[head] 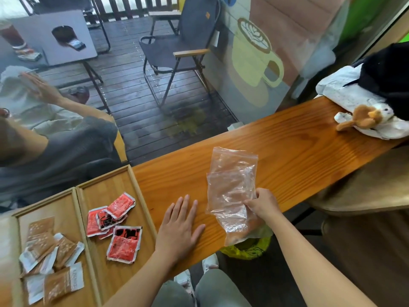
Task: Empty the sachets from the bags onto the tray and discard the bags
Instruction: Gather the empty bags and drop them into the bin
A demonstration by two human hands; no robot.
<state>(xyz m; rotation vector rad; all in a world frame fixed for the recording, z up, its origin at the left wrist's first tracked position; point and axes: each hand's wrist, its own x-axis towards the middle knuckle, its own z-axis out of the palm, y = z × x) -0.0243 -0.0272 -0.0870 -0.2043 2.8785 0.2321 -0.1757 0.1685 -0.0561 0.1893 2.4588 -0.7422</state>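
Clear plastic zip bags (232,185), empty and overlapping, lie on the wooden counter (287,151) and hang over its near edge. My right hand (263,203) pinches them at their lower right. My left hand (180,227) rests flat on the counter with fingers spread, holding nothing, just right of the trays. Several red sachets (115,222) lie in the right wooden tray (150,218). Several brown-and-white sachets (51,258) lie in the left wooden tray (75,209).
A yellow-green bag (247,249) sits below the counter's near edge, under the clear bags. A white cloth bundle with a small plush toy (363,118) and dark fabric lies at the counter's far right. Behind the window glass a person (51,129) sits beside a chair and table.
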